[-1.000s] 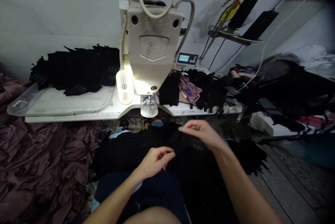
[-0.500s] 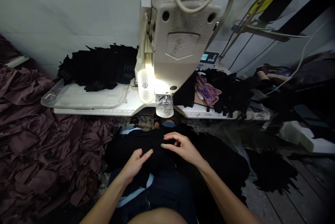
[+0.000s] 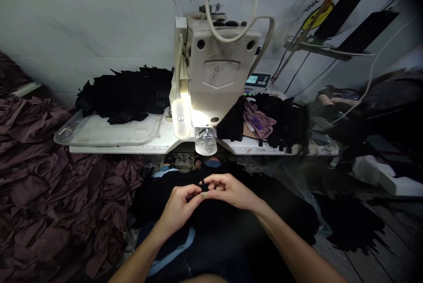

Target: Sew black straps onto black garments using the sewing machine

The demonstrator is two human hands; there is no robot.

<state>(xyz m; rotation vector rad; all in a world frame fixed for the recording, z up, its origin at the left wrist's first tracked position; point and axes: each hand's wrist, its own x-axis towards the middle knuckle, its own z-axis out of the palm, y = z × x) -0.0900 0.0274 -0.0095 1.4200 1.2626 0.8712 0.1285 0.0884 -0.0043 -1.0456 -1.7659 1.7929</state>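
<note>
My left hand (image 3: 180, 207) and my right hand (image 3: 229, 191) meet over my lap, thumb tips nearly touching. Between their pinched fingers is a small bit of black fabric (image 3: 204, 186); its dark colour blends with what lies below, so its outline is hard to see. Black cloth (image 3: 264, 203) covers my lap and spreads to the right. Beyond the hands stands a sewing machine (image 3: 214, 71), its lamp lit and its needle plate (image 3: 205, 145) facing me.
A clear plastic tray (image 3: 109, 135) with stacked black pieces (image 3: 125, 93) sits left of the machine. More black pieces and purple-handled snips (image 3: 254, 120) lie on the right. Mauve fabric (image 3: 66, 212) is heaped on the left. Black thread cones (image 3: 339, 17) stand at upper right.
My hands have come together from a small gap, and their fingers now pinch the black fabric. The view has tilted up a little, showing more of the wall.
</note>
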